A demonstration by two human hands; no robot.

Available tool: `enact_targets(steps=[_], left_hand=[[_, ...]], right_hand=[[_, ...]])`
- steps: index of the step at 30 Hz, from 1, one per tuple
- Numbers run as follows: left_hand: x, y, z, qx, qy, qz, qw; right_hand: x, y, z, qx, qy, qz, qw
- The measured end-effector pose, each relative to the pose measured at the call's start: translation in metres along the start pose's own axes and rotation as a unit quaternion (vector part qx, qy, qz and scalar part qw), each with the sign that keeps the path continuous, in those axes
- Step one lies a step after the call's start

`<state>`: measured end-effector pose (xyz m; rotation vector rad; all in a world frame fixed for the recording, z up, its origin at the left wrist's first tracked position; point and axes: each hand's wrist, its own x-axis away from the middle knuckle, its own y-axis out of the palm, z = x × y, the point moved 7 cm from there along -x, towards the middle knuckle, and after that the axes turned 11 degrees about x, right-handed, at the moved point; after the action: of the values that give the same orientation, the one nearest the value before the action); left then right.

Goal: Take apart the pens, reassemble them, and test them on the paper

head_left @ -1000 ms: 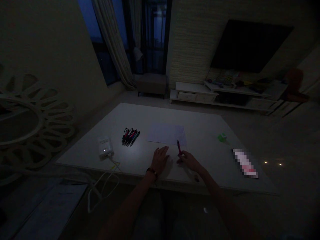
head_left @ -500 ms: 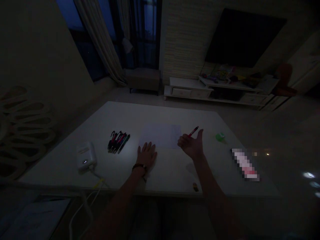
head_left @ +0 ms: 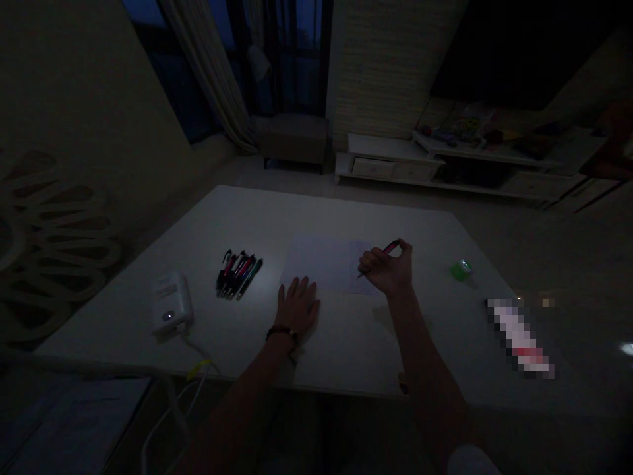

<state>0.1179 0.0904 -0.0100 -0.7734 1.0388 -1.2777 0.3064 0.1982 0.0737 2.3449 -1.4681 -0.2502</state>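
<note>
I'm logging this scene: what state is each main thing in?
Pen: held slanted, tip down
Right hand: closed around pen
Left hand: palm down, fingers spread
Paper: flat, writing at right
Other pens: lying bunched
White device: light on, cable attached
Television: screen dark
Curtain: gathered

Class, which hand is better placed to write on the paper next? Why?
Probably the right hand: it grips a pen, tip down over the paper. The left hand lies flat near the paper's edge, holding no pen.

Is a white bench [head_left: 346, 343] bearing pens [head_left: 238, 277], paper [head_left: 316, 257] and a white device [head_left: 171, 297]. At right, carries a green object [head_left: 461, 270] and pixelated item [head_left: 520, 338].
</note>
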Motion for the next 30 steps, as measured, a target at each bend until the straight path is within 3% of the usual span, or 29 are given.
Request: enact_targets(steps=[15, 21, 26, 30], left_hand=[[-0.001, -0.001, 0.002, -0.009, -0.001, -0.003, 1.0], [-0.002, 0.0, 0.001, -0.013, -0.002, -0.006, 1.0], [-0.002, 0.0, 0.001, -0.02, 0.001, -0.005, 1.0], [-0.002, 0.001, 0.001, -0.017, 0.0, -0.006, 1.0]], right_hand=[[-0.045, -0.056, 0.027, 0.03, -0.018, 0.035, 0.999], [-0.059, -0.074, 0.044, 0.054, -0.009, 0.116, 0.992], [-0.064, -0.076, 0.073, 0.16, 0.076, 0.126, 0.976], [-0.056, -0.07, 0.074, 0.261, 0.031, 0.143, 0.954]])
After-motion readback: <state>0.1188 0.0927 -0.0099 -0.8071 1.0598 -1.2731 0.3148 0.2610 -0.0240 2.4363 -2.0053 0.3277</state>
